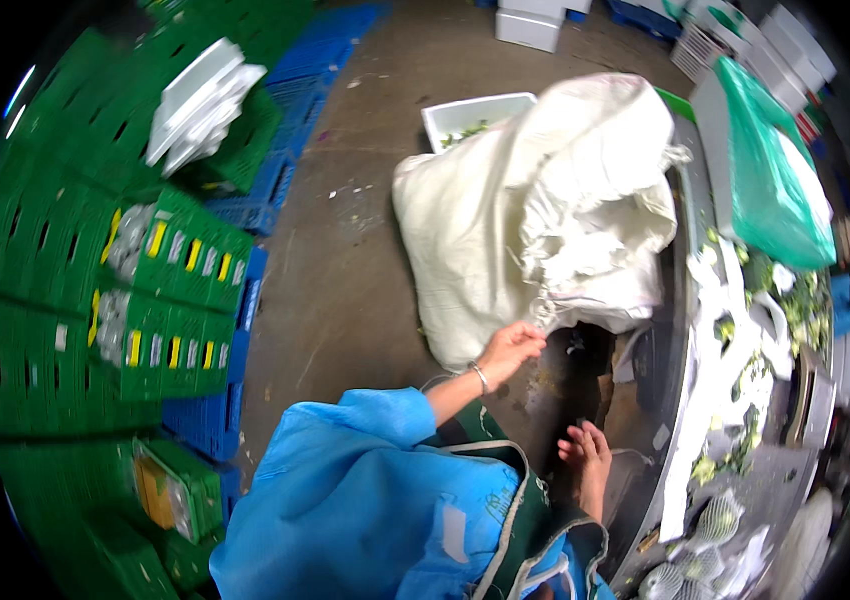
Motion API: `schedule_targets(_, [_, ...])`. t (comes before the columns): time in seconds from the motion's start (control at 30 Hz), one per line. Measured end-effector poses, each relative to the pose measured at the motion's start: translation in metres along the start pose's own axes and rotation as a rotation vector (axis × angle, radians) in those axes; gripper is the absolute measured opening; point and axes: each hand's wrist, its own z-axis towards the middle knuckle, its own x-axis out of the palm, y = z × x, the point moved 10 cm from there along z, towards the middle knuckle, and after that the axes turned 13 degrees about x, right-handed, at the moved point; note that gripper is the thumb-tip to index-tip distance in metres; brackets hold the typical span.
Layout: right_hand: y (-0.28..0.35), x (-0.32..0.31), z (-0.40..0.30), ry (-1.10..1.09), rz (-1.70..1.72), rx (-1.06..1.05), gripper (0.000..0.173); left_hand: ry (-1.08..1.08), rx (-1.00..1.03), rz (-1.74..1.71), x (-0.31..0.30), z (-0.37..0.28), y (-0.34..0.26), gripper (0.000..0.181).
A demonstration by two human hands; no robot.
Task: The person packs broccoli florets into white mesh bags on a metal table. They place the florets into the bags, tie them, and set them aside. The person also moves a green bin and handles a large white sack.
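Observation:
A large white woven sack (462,247) fills the middle of the head view, its bunched, frayed mouth turned towards me. My left hand (512,352) reaches to the sack's lower edge, with the fingertips pinched on frayed strands (542,309) that hang from it. A thin bracelet circles that wrist. Lower and to the right, my right hand (584,448) is raised with its fingers slightly curled and apart, touching no sack. A thin string shows just right of it; whether the hand touches the string is unclear.
Green crates (177,292) stand stacked on blue pallets (245,300) at the left. A white foam box (481,112) with leaves lies behind the sack. On the right, a metal worktable (740,480) bears leafy scraps, net-wrapped produce (719,517) and a green plastic bag (774,180). Beyond it a blue-clothed person is partly visible.

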Motion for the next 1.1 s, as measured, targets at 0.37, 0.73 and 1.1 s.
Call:
schedule_targets(0.37, [0.046, -0.040, 0.028, -0.121, 0.091, 0.003, 0.035, 0.144, 0.046, 0.190, 0.063, 0.142, -0.004, 0.018])
schedule_targets(0.73, [0.205, -0.149, 0.077, -0.174, 0.071, -0.213, 0.032, 0.129, 0.080, 0.278, 0.176, 0.256, -0.008, 0.021])
schedule_targets(1.1, [0.395, -0.215, 0.141, -0.324, -0.073, -0.502, 0.041, 0.272, 0.137, 0.263, 0.312, 0.377, -0.032, 0.019])
